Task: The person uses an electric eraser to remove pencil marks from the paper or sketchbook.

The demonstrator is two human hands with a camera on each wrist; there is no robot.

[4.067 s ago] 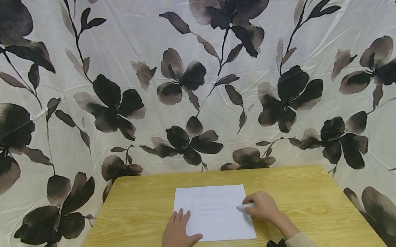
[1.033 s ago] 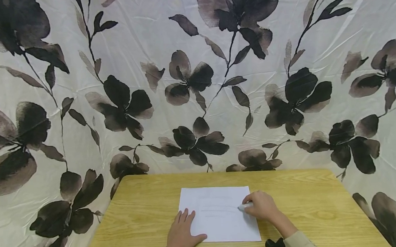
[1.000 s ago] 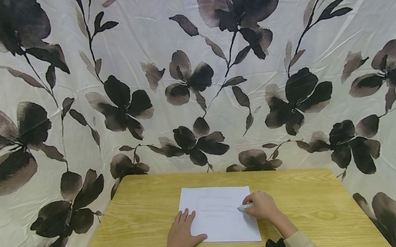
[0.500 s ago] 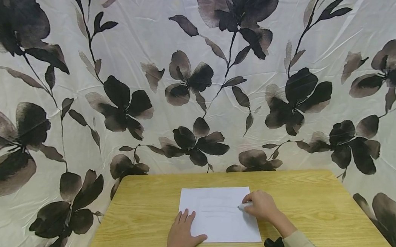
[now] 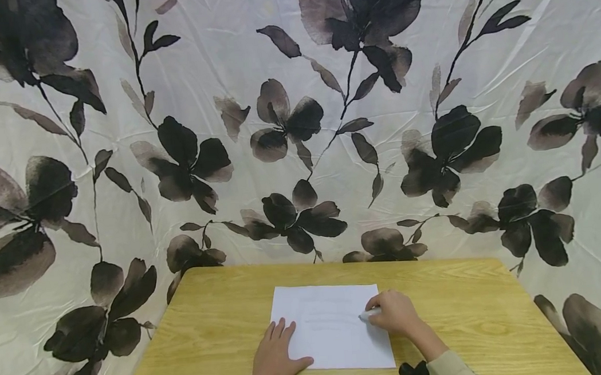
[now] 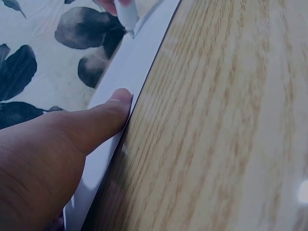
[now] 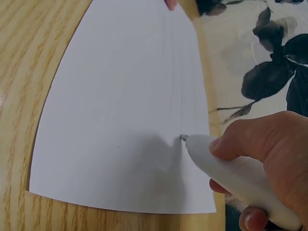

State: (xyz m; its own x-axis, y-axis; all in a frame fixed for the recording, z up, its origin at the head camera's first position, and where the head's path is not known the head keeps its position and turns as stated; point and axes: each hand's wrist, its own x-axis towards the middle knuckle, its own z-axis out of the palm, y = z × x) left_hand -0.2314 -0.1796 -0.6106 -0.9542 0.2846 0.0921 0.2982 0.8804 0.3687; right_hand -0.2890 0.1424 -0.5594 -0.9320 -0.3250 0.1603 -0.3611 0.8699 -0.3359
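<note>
A white sheet of paper (image 5: 336,346) lies on the wooden table, with several faint lines across its upper half. My left hand (image 5: 274,355) rests spread on the sheet's left side; its thumb (image 6: 103,118) presses near the paper's front edge. My right hand (image 5: 397,313) grips a white correction pen (image 7: 231,178) with a thick body and a thin metal tip. The tip is right at the paper, by the right-hand end of a faint line. Part of the pen's body is hidden by the fingers.
The yellow wood-grain table (image 5: 225,307) spreads around the sheet on all sides. A black object (image 5: 414,372) sits beside the right sleeve (image 5: 452,368) at the front. Behind the table hangs a white cloth (image 5: 353,207) with dark flowers.
The head view has shifted slightly since the oldest frame. Both hands keep nearly the same places on the paper, and the pen tip stays near the right end of the lines.
</note>
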